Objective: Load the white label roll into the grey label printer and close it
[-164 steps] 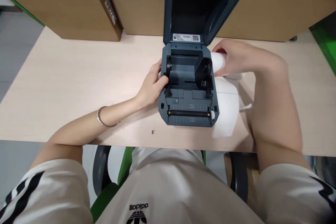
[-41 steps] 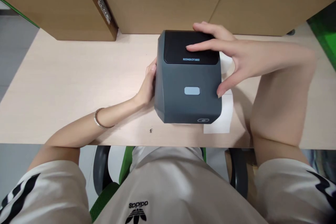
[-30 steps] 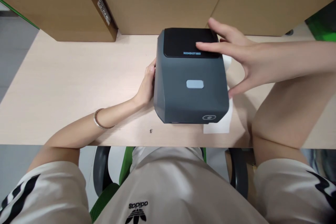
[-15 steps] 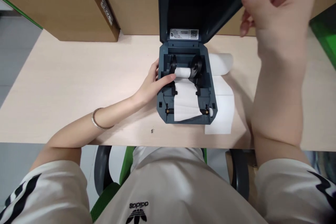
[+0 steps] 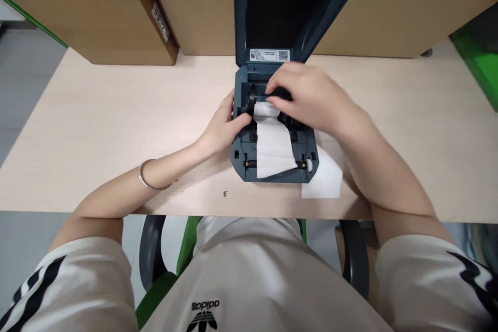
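Observation:
A dark blue-grey label printer (image 5: 272, 176) stands on the table with its lid (image 5: 241, 15) raised. Inside it, a small white paper roll (image 5: 265, 109) sits between black holders, and its paper strip (image 5: 274, 148) runs forward over the roller. My left hand (image 5: 225, 123) grips the printer's left wall, thumb over the rim and fingers outside. My right hand (image 5: 307, 96) hovers over the right roll holder, slightly blurred, with thumb and fingers apart and curved; it hides most of that holder. A loose white paper (image 5: 324, 176) lies beside the printer's right side, partly covered by my right arm.
A closed cardboard box (image 5: 97, 21) stands at the back left. Behind the printer, a large cardboard surface (image 5: 373, 26) borders the table (image 5: 116, 109). A green and black object (image 5: 480, 57) is at the far right. The table's front edge runs close to my body.
My right hand has let go of the lid and come down and left to the roll holder. The lid stays up. My left hand remains on the printer's wall.

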A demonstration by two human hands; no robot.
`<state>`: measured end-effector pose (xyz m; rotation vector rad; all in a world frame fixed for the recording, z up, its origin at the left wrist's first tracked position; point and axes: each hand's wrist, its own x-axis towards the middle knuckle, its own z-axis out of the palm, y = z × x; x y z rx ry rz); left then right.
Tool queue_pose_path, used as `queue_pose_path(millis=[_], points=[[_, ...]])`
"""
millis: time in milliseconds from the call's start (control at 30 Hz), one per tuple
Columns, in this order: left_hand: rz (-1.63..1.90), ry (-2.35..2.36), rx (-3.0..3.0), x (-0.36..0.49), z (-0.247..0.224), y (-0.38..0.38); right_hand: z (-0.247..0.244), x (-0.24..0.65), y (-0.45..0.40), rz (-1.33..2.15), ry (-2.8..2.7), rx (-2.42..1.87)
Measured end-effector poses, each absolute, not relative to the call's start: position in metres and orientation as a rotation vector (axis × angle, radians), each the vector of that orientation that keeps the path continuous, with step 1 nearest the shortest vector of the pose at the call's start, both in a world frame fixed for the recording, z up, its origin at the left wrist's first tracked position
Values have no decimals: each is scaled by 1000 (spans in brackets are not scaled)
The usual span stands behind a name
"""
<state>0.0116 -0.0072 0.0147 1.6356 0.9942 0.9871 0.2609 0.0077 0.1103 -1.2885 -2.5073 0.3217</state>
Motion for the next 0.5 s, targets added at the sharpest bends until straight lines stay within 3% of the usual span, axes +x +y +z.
queue_pose_path(millis=[300, 500], points=[[1032, 953, 1799, 8, 14, -5, 77, 241, 15, 134, -2830, -1319], [1011, 944, 1835, 5, 11, -3, 97, 245, 11, 312, -2790, -1232]])
